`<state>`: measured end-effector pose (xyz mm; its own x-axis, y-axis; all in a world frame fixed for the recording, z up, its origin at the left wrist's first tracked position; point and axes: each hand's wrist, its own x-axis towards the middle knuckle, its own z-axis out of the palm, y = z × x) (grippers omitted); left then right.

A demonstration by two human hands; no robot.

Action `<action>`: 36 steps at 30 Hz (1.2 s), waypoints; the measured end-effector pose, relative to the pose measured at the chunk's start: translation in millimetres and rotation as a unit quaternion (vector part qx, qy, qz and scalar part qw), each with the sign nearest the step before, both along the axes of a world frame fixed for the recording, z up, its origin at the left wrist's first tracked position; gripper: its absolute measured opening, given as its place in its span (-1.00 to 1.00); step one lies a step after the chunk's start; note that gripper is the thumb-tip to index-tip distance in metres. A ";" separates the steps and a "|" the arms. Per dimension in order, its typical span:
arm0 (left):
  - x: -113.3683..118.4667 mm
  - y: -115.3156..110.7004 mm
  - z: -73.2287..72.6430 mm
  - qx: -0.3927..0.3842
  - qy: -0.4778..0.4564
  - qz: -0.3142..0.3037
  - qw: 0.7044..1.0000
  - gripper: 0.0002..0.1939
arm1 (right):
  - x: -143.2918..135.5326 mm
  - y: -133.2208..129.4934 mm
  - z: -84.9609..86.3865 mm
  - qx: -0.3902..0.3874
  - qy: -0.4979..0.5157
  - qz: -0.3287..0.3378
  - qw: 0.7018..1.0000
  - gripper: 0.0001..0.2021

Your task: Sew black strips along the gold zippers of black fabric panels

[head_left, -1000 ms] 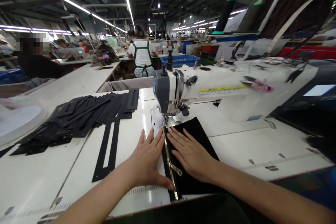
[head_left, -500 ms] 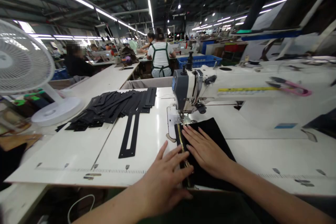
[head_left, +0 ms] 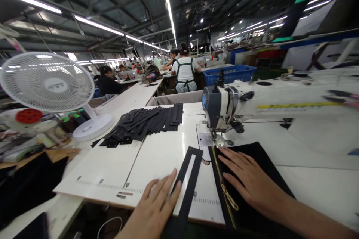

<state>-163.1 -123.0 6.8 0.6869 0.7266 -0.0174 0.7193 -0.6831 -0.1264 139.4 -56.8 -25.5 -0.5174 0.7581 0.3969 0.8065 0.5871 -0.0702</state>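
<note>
My right hand lies flat, fingers stretched out, on a black fabric piece. Along its left edge runs a gold-toothed zipper with a gold zipper pull. The far end of the fabric is close to the needle and presser foot of a sewing machine. My left hand has hold of the edge of a black slotted strip; its thumb is hidden. This strip slants across the table's front edge, left of the zipper.
A pile of similar black strips lies on the white sewing table. Behind it at left stands a white fan. Snips rest on the machine arm. Other people sit farther back, near a blue crate.
My left hand has left the zipper and moved left. The slotted strip has come nearer, turned and shifted right. My right hand stays on the fabric. The view has swung left.
</note>
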 end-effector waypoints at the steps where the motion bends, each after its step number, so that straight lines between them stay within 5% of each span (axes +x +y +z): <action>1: 1.8 5.5 6.7 -0.019 -0.001 -0.001 1.000 0.06 | 0.0 -0.2 1.7 -0.006 0.002 -0.003 1.000 -0.56; 7: 16.0 32.7 37.6 -0.019 -0.048 -0.083 0.995 -0.13 | 1.0 -0.5 9.3 -0.067 0.009 -0.006 0.998 -0.51; 16: 48.7 72.6 23.2 -0.011 -0.103 -0.146 0.984 -0.36 | 3.8 6.8 22.4 -0.099 0.007 -0.027 0.995 -0.50; 24: 60.0 121.0 0.3 -0.006 -0.247 -0.083 0.965 -0.64 | 5.2 7.2 21.8 -0.098 0.018 -0.019 0.995 -0.48; 29: 53.9 122.4 8.1 0.029 -0.328 -0.016 0.944 -0.68 | 13.4 3.3 17.0 -0.089 0.018 -0.011 0.996 -0.48; 33: 91.1 112.3 12.2 0.113 -0.322 -0.128 0.931 -0.75 | 15.8 1.5 17.3 -0.080 0.017 -0.015 0.997 -0.48; 36: 121.5 110.8 5.5 0.128 -0.243 -0.153 0.949 -0.73 | 15.9 2.2 18.8 -0.082 0.022 -0.009 0.996 -0.48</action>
